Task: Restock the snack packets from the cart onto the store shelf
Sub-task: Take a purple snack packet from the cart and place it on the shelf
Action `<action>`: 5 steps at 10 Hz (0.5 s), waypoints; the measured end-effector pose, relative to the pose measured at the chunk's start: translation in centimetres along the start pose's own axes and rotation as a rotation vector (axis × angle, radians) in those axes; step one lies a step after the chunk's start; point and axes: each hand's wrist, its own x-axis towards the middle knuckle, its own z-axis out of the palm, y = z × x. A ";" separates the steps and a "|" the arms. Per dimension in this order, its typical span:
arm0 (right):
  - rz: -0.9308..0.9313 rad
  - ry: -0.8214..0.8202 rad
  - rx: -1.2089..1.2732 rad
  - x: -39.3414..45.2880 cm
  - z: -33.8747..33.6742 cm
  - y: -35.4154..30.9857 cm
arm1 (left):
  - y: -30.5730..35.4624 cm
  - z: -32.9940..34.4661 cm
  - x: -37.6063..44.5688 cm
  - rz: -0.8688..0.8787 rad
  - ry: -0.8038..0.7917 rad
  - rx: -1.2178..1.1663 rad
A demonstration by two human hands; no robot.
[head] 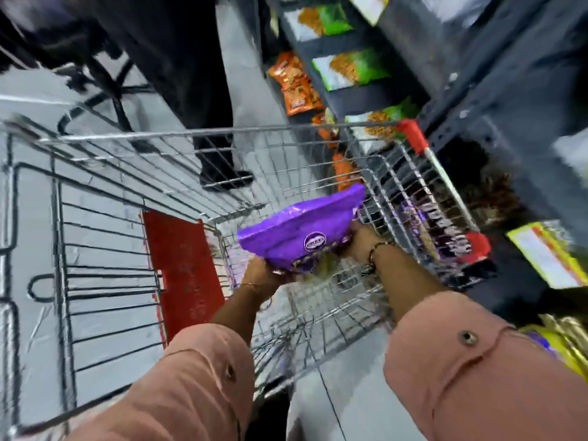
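A purple snack packet [299, 230] is held over the inside of the wire cart [133, 160]. My left hand [262, 275] grips its near lower edge and my right hand [362, 246] grips its right side. Both arms wear pink sleeves. More purple packets [436, 230] show through the cart's right wall, though I cannot tell if they lie in the cart or on a shelf. The dark store shelf [366, 100] rises on the right with green packets [356, 70] and orange packets [294, 85]. The view is blurred.
A red flap [181, 268] lies inside the cart at the left. Another person's dark legs and shoe [222, 176] stand beyond the cart on the grey floor. Yellow packets [547, 256] sit on the near right shelf. The cart handle has red ends [412, 135].
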 end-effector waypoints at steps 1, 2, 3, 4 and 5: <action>-0.056 0.108 0.067 -5.0 -4.8 1.0 | 5.2 -0.9 -4.4 0.013 -0.097 -0.043; -0.254 0.219 0.245 -10.3 -8.9 1.7 | 8.2 -1.2 -6.8 0.231 -0.129 -0.133; -0.352 0.365 0.275 -16.6 -13.4 2.6 | 12.4 -1.5 -10.3 0.441 -0.171 -0.126; -0.384 0.531 0.353 -23.7 -17.9 2.5 | 17.9 -2.2 -14.6 0.541 -0.188 -0.103; -0.470 0.704 0.417 -31.2 -22.3 1.7 | 24.5 -2.8 -20.0 0.717 -0.184 -0.176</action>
